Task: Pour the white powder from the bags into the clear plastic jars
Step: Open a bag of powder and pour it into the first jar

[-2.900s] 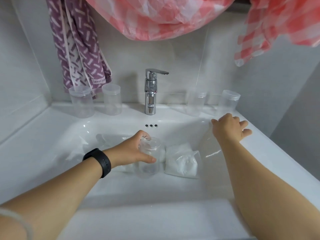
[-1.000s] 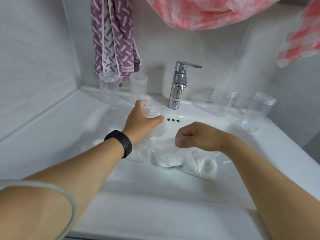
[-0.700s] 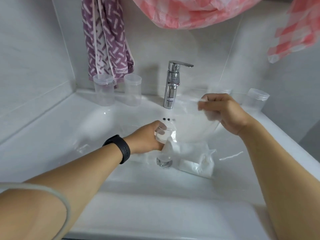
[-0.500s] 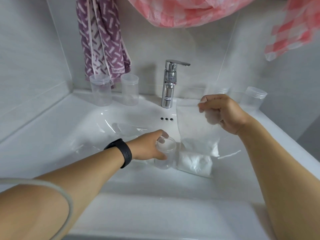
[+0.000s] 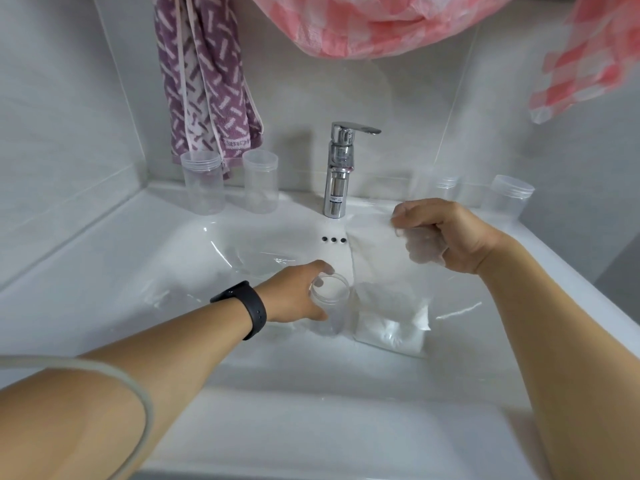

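My left hand (image 5: 296, 292) grips an open clear plastic jar (image 5: 329, 306) that stands upright in the white sink basin (image 5: 242, 341). Right beside the jar is a clear bag of white powder (image 5: 389, 299); its powder-filled bottom rests in the basin. My right hand (image 5: 446, 233) pinches the bag's top edge and holds it up above the basin. A flat clear bag (image 5: 252, 254) lies in the basin to the left.
Two lidded clear jars (image 5: 202, 183) (image 5: 260, 180) stand on the ledge left of the chrome faucet (image 5: 337, 174); two more jars (image 5: 446, 188) (image 5: 509, 199) stand to its right. A purple towel (image 5: 204, 77) and pink checked cloth (image 5: 363, 22) hang above.
My left hand brought the jar down from near the faucet into the basin. My right hand lifted the powder bag by its top until it hangs upright next to the jar.
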{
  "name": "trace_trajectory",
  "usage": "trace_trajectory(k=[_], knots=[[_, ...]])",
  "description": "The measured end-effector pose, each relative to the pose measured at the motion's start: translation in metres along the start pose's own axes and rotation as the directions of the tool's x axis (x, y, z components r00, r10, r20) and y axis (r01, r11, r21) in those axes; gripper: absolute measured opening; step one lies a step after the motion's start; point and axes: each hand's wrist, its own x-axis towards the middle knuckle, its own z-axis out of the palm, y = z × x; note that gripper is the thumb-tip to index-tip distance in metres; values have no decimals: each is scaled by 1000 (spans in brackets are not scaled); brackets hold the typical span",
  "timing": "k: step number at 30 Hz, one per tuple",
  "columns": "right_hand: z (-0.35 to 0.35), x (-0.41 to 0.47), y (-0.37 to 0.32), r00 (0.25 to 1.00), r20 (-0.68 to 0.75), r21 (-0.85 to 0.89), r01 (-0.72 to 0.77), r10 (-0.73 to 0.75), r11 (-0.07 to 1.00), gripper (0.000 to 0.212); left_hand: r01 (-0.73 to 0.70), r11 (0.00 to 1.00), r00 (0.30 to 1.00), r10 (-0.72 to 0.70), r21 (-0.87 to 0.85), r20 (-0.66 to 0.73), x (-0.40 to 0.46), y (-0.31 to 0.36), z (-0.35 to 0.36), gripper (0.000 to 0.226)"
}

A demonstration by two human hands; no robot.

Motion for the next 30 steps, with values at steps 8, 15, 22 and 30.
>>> trace_trajectory(k=[8, 15, 22, 30], knots=[[10, -5, 5, 872, 350, -415, -182, 342, 891, 17, -186, 960, 941, 113, -208, -318, -6, 23, -27, 64], [9, -8, 8, 799, 387, -496, -240, 460, 835, 12, -500, 856, 855, 464, -131, -231, -35, 48, -21, 25], [4, -2, 19, 821, 383, -447, -237, 424, 863, 18, -508, 860, 854, 498, -38, -147, -29, 45, -20, 22], [3, 0, 23, 813, 419, -364, -258, 404, 895, 11, -494, 870, 855, 486, 0, -182, -28, 47, -18, 20]])
